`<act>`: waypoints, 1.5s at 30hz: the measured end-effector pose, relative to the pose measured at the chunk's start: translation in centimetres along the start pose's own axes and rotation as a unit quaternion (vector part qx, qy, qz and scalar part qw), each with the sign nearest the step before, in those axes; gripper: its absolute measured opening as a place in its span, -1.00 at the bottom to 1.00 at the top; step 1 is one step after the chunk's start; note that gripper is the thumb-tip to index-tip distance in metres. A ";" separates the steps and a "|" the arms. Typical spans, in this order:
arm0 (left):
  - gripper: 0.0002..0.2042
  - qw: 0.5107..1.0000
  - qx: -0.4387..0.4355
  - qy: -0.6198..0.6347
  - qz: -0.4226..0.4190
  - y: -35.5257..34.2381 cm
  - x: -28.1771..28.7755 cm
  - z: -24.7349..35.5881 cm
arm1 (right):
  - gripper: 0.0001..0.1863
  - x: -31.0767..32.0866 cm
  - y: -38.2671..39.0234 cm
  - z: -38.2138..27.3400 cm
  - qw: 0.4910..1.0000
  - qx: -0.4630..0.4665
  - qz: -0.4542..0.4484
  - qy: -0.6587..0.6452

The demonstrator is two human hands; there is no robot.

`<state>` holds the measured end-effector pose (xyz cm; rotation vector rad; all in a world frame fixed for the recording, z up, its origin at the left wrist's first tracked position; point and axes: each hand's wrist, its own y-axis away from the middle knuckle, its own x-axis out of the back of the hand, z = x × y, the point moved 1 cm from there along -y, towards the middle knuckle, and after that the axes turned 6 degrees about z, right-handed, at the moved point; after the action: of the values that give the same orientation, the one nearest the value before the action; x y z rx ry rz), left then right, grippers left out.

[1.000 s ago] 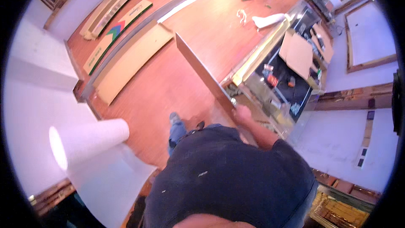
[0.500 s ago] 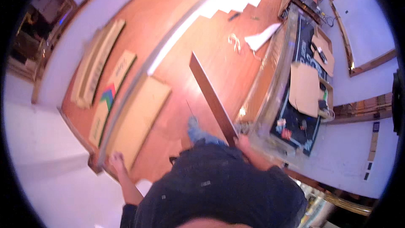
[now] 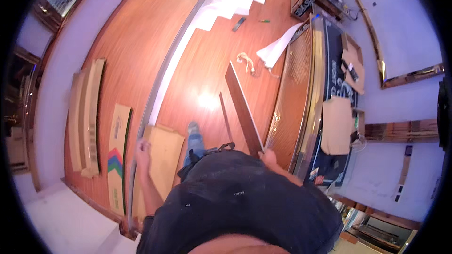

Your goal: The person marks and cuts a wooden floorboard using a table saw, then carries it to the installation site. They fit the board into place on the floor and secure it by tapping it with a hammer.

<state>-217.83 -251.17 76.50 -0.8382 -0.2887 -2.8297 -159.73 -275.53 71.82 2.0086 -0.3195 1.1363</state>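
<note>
On the near right of the floor, the right hand [image 3: 268, 158] is closed around the near end of a long brown plank [image 3: 243, 108], fingers gripping its pale edge. Nearly all of the plank's length extends beyond the fingers, toward the far side and slightly left. The left hand [image 3: 143, 149] is raised on the near left, in line with a grey strip [image 3: 131, 193] and beside a flat brown carton [image 3: 162, 160]; its fingers look bent, but they are too small to tell whether they are open or closed.

One second ago the left hand was out of view and a white roll stood at near left; now the hand shows and the roll is out of view. The right hand keeps its grip on the plank, and more of the far floor has come into view.

The reddish floor [image 3: 207, 66] stretches far between the grey strip on the left and a long counter [image 3: 294, 84] on the right, up to the stepped edge of white sheets [image 3: 226, 0]. The plank's right edge runs near the counter, apart from its face at the far tip. Beyond that tip lie a pale cord [image 3: 245, 60] and a loose white sheet [image 3: 280, 47] beside the counter.
</note>
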 end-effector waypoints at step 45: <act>-0.20 0.774 -0.626 0.094 -0.015 -106.8 -95.2 132.1 | -0.42 79.2 -116.9 -31.0 0.991 -0.113 0.070 0.015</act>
<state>-94.44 -106.39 118.25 -0.6186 1.7762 -2.7939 -69.07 -163.70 84.88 1.7908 -0.5565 1.1585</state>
